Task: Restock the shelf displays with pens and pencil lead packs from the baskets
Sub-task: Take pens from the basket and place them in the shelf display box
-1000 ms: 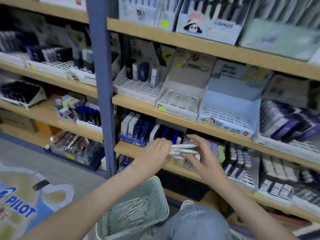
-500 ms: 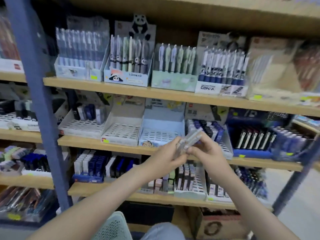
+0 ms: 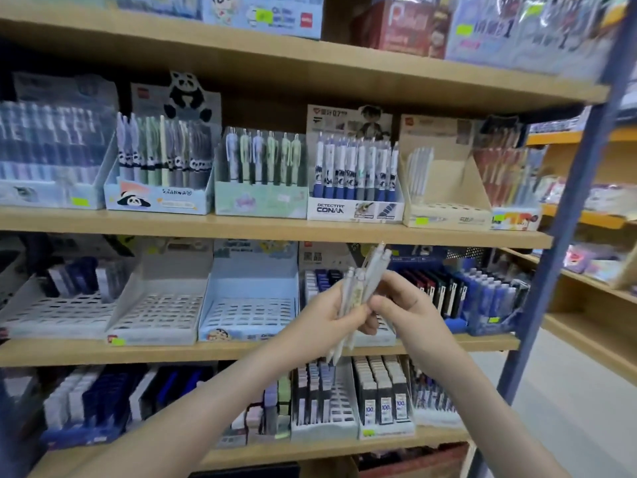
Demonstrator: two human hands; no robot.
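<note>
Before the middle shelf: bundle of pale pens (image 3: 372, 267) held in both hands. Left hand (image 3: 320, 319) wraps the lower barrels, right hand (image 3: 410, 305) pinches higher up. Long axis tilts up-right. Half-empty beige display (image 3: 444, 215) sits above-right, nearer the right hand; likely destination.

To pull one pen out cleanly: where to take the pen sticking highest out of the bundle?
Pinch the highest pen at its bare upper barrel, from above right. It leans up to the right past the others; its lower part is buried in the bundle that the left hand and right hand grip.
</note>
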